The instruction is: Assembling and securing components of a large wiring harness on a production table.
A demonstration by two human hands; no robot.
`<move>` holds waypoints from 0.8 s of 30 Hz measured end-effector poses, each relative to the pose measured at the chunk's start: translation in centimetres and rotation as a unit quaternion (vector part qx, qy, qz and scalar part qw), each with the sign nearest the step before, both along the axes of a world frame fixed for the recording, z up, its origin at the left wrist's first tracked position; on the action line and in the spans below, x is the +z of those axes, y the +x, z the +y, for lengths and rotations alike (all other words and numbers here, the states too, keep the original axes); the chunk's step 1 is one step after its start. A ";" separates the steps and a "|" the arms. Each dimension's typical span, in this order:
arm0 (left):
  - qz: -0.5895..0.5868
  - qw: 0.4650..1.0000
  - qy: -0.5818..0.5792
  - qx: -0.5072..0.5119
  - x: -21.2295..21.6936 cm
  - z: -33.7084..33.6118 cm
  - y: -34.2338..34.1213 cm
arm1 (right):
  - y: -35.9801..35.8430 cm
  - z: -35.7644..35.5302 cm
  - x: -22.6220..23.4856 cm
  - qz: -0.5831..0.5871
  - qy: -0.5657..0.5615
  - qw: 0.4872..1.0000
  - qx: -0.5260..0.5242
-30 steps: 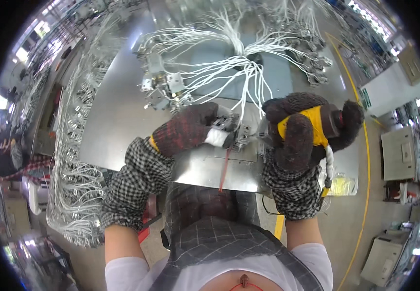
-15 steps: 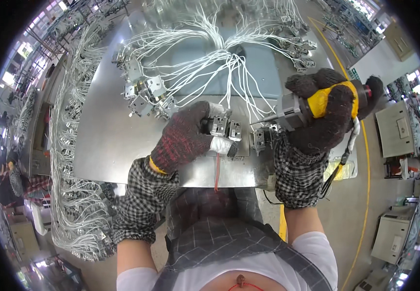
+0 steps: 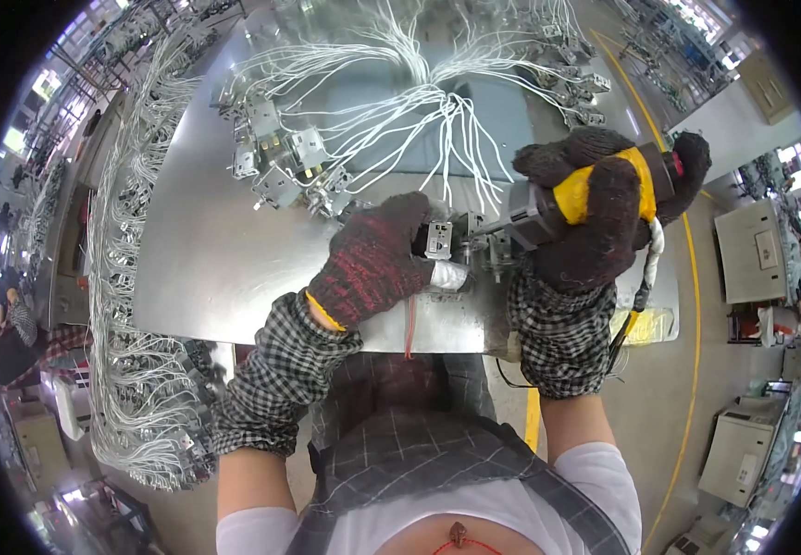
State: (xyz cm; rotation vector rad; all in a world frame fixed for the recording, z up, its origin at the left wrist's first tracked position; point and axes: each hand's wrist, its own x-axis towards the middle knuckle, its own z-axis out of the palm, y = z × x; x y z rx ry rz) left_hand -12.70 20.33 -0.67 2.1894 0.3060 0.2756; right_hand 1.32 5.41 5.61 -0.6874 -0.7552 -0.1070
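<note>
My left hand [image 3: 377, 259], in a dark red-flecked knit glove, grips a small grey metal switch block [image 3: 440, 239] at the near edge of a steel worktable [image 3: 206, 250]. My right hand [image 3: 604, 227], in a dark glove, is closed around a yellow-and-black power screwdriver [image 3: 595, 190]. Its tip points left into the block. White wires [image 3: 419, 102] fan out from the block area across the table to more grey blocks [image 3: 275, 157].
Bundles of white wire harnesses [image 3: 132, 370] hang along the table's left side. A yellow floor line [image 3: 687, 305] runs on the right past beige machines [image 3: 752, 250]. The tool's cable [image 3: 641, 287] hangs below my right hand. People sit at far left [image 3: 12, 324].
My head has come closer to the table. The right hand has swung the screwdriver down and left onto the block held by my left hand.
</note>
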 end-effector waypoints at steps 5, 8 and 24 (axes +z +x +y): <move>0.031 0.999 0.041 0.020 0.4 -0.6 0.2 | -1.8 0.9 -0.2 0.047 -0.012 0.999 -0.004; 0.038 0.999 0.014 0.015 0.7 -0.8 0.1 | -2.1 0.6 -0.6 0.002 -0.049 0.999 0.009; 0.201 0.899 0.389 -0.019 1.3 6.8 -1.7 | -1.7 0.5 -1.2 -0.149 -0.110 0.983 -0.013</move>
